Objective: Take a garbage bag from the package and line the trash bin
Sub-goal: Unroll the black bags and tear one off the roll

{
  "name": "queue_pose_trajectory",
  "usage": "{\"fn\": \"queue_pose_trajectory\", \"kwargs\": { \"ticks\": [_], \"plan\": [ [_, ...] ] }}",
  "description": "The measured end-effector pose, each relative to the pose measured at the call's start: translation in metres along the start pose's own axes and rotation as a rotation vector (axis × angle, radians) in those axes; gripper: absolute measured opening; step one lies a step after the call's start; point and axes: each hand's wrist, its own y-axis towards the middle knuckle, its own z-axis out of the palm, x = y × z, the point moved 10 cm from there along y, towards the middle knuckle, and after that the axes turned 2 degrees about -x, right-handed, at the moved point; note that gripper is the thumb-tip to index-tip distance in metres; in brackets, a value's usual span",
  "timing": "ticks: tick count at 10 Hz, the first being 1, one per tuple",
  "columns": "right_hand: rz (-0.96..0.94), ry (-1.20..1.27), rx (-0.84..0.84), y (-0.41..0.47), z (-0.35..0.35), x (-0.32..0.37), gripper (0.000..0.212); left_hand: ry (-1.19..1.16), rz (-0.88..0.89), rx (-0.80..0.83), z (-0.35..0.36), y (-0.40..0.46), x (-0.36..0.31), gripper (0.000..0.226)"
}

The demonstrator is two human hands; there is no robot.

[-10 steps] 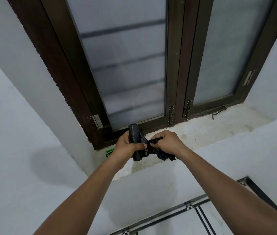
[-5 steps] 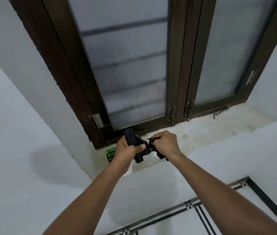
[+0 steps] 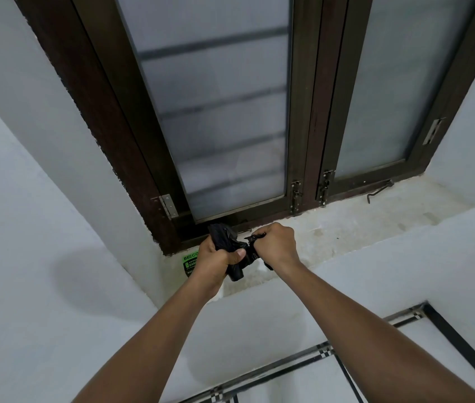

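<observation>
Left hand (image 3: pixel 214 258) fingers clenched round black bag roll (image 3: pixel 232 254), right hand (image 3: pixel 274 245) pinched its loose end; hands had drawn closer together, roll tilted more, above windowsill (image 3: pixel 346 225), package (image 3: pixel 190 264) just left.

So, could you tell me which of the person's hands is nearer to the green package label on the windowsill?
Left. The left hand grips the black bag roll right beside the green package label, partly covering it; the right hand pinches the bag further right.

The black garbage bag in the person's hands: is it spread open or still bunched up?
Still bunched up. The garbage bag is a tight dark roll gripped between the left hand and right hand, with no sheet hanging loose.
</observation>
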Motion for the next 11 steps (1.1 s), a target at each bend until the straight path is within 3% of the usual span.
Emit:
{"fn": "queue_pose_trajectory", "kwargs": {
  "ticks": [3,5,6,7,8,9,10,11],
  "plan": [
    [0.013,-0.068,-0.029,0.006,-0.013,-0.005,0.026,-0.004,-0.044,0.068,0.004,-0.009,0.003,0.055],
    [0.056,-0.134,0.059,0.005,-0.009,-0.003,0.019,-0.01,-0.019,0.073,0.009,-0.012,-0.002,0.049],
    [0.416,0.151,0.512,-0.018,0.02,-0.035,0.015,0.008,-0.007,-0.003,-0.005,-0.005,-0.006,0.047],
    [0.674,1.105,1.009,-0.053,0.042,-0.006,0.009,0.079,-0.01,-0.09,-0.019,0.0,-0.006,0.046],
    [0.593,1.524,0.84,-0.039,0.036,0.007,0.01,0.123,-0.011,-0.066,-0.012,0.001,-0.004,0.05],
    [0.305,1.088,0.436,-0.017,0.024,-0.012,0.017,0.169,0.054,-0.049,-0.001,-0.001,-0.014,0.048],
    [-0.423,-0.091,0.053,-0.007,-0.01,0.005,0.024,0.207,0.074,-0.087,-0.003,-0.001,-0.019,0.047],
    [-0.518,-0.321,0.078,-0.015,-0.012,0.007,0.014,0.282,0.094,-0.141,-0.009,-0.001,-0.02,0.047]
  ]
}}
